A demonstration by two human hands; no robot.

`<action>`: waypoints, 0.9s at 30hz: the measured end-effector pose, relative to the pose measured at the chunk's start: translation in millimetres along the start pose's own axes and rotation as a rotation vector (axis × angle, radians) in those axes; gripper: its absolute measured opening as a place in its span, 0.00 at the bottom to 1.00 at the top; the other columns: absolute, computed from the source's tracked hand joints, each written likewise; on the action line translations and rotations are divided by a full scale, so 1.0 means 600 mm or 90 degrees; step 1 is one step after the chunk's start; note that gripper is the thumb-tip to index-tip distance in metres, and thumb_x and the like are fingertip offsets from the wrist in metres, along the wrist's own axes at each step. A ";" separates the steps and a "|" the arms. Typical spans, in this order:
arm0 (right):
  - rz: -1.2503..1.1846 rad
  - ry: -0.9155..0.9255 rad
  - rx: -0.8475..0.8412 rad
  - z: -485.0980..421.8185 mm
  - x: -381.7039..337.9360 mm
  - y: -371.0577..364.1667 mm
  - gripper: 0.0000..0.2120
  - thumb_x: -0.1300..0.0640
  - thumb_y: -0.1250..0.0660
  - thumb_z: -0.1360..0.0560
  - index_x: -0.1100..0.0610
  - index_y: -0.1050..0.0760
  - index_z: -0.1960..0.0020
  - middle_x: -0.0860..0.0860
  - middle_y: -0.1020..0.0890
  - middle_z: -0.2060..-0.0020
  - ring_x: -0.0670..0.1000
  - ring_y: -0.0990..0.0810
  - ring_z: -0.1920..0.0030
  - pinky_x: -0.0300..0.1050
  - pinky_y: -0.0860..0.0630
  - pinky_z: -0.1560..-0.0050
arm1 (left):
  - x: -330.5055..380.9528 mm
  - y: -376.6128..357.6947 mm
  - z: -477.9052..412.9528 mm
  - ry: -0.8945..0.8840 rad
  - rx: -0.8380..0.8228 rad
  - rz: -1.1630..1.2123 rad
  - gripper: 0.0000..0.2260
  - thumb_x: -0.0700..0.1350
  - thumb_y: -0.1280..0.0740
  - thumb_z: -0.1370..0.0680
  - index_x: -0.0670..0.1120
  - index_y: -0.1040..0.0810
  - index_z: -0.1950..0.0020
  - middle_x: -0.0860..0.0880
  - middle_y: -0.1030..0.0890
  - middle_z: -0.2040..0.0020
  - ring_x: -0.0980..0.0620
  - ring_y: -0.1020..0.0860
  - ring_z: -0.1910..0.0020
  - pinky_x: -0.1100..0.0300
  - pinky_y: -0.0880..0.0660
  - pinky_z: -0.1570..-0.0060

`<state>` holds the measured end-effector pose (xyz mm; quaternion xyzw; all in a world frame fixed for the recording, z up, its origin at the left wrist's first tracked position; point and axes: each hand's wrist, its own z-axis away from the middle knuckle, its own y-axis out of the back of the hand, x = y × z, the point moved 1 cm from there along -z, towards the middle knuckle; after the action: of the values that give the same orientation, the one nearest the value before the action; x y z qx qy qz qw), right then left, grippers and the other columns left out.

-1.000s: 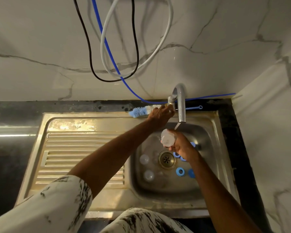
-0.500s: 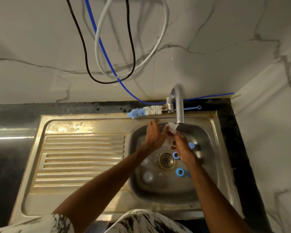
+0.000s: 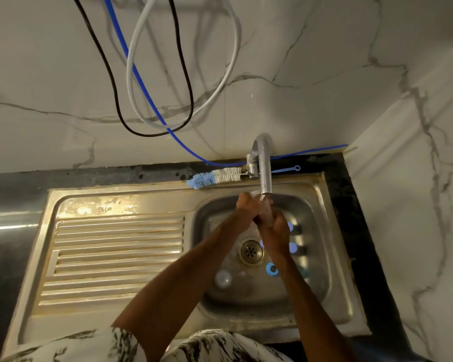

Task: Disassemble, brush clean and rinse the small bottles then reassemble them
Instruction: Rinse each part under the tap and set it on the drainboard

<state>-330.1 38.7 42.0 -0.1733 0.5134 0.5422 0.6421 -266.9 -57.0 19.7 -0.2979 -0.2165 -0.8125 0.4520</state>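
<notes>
Both hands meet under the tap spout (image 3: 265, 178) over the sink basin (image 3: 317, 288). My right hand (image 3: 276, 231) grips a small clear bottle (image 3: 264, 206), its upper end just below the spout. My left hand (image 3: 246, 207) holds the same bottle from the left. Another clear bottle (image 3: 222, 278) lies on the basin floor at the left. Blue caps lie around the drain (image 3: 251, 251): one ring-shaped cap (image 3: 272, 269) in front and two more caps (image 3: 293, 247) to the right, partly hidden by my right wrist. A blue-and-white bottle brush (image 3: 215, 176) lies on the ledge behind the sink.
The ribbed steel drainboard (image 3: 115, 254) stretches to the left of the basin. Black, white and blue cables (image 3: 141, 82) hang down the marble wall behind. A marble side wall (image 3: 408, 205) closes the right side past the dark counter edge.
My left hand left the tap handle and came down to join the right hand on the bottle. Both hands lifted the bottle up under the spout.
</notes>
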 end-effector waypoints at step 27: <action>-0.354 -0.433 -0.125 -0.063 -0.061 -0.022 0.20 0.44 0.39 0.19 0.57 0.25 0.62 0.50 0.26 0.76 0.45 0.34 0.77 0.38 0.37 0.72 | 0.012 0.035 0.054 -0.135 0.048 0.157 0.15 0.54 0.37 0.16 0.46 0.22 0.57 0.48 0.19 0.62 0.54 0.21 0.66 0.62 0.24 0.66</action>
<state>-332.4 -14.1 52.9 -0.1772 0.1529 0.4213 0.8762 -242.3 -51.4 49.9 -0.3895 -0.2548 -0.7059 0.5339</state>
